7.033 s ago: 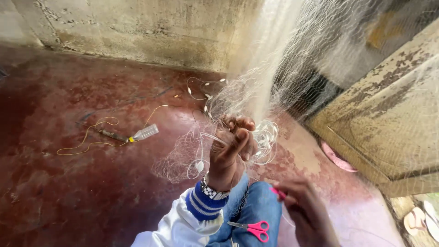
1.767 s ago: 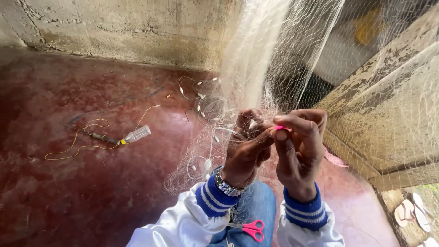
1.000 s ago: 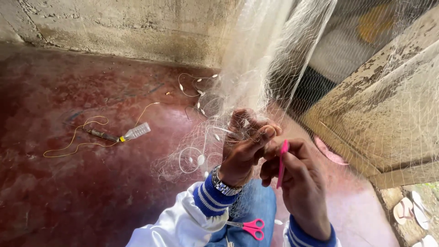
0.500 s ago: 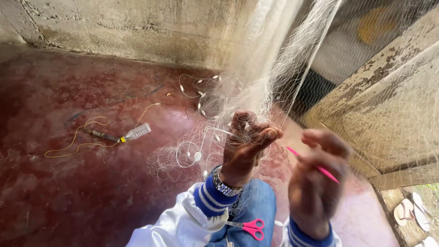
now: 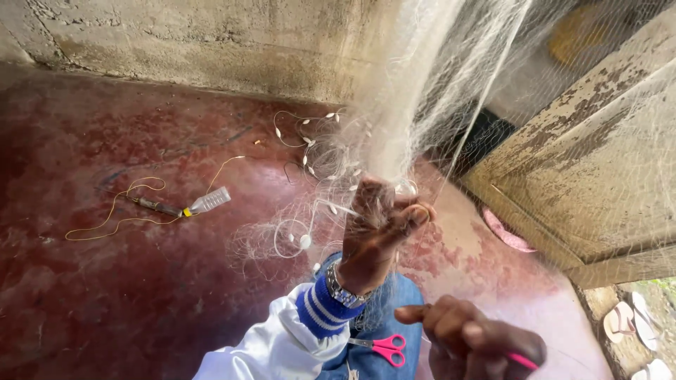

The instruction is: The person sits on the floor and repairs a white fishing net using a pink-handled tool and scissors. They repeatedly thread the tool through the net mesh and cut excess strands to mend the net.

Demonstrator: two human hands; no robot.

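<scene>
while left hand (image 5: 377, 229) grips net (image 5: 401, 119), scissors (image 5: 380, 347) (pink) rest on lap.

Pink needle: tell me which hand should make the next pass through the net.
Probably the right. The right hand already holds the pink needle low beside the knee, while the left hand is fully occupied, clenched on the bunched white net and holding it taut.

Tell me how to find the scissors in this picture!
Start at the person's left hand, raised and gripping the pale fishing net. Follow its white sleeve with blue stripes down to the blue jeans. The scissors lie there on the lap, small, with bright pink handles, beside the right hand.
</scene>
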